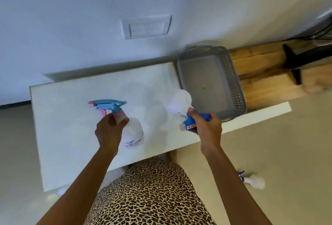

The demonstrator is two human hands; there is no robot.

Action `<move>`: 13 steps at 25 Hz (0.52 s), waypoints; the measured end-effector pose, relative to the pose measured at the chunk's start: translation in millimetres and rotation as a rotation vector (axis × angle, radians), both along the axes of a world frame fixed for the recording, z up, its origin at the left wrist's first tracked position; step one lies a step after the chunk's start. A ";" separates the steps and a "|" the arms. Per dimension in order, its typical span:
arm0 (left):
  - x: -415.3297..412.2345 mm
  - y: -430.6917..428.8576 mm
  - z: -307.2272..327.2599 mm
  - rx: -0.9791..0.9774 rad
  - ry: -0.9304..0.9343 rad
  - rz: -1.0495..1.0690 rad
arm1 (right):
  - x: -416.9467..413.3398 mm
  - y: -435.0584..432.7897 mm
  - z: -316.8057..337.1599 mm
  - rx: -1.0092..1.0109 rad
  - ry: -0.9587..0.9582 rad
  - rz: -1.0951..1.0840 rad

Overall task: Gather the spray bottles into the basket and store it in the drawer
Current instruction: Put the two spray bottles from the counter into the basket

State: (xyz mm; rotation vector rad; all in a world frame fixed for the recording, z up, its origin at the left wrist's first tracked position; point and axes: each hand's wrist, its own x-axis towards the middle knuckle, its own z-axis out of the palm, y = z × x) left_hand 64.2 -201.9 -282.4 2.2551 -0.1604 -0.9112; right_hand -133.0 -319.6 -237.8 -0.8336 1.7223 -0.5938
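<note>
Head view: the step in hand is the gathering, and both hands are loaded. In the lower middle of the frame the left hand [107,131] grips the neck of a clear spray bottle with a pale blue and pink trigger [133,135], its nozzle pointing to the left of the frame. I cannot tell whether its base rests on the white surface [71,117] or is lifted. Right of centre, the right hand [206,126] is wrapped around the dark blue trigger head of a second spray bottle [179,104]. This one is tipped, and its blurred white body points up the frame, just beside the near left corner of the grey basket [235,81].

The basket sits in the upper right, where the white surface meets a wooden top [260,73], and it looks to hold no bottles yet. A third spray bottle [253,182] lies on the floor at the lower right, well apart from the others.

The next move likely calls for carrying the right-hand bottle over the basket's rim and laying it inside, then bringing the left-hand one across. The floor bottle must be fetched too. No drawer can be plainly made out.
</note>
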 end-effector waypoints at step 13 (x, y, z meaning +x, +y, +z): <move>-133.7 -69.1 54.0 -0.100 -0.091 0.022 | -93.4 -121.0 -41.4 0.300 0.089 0.128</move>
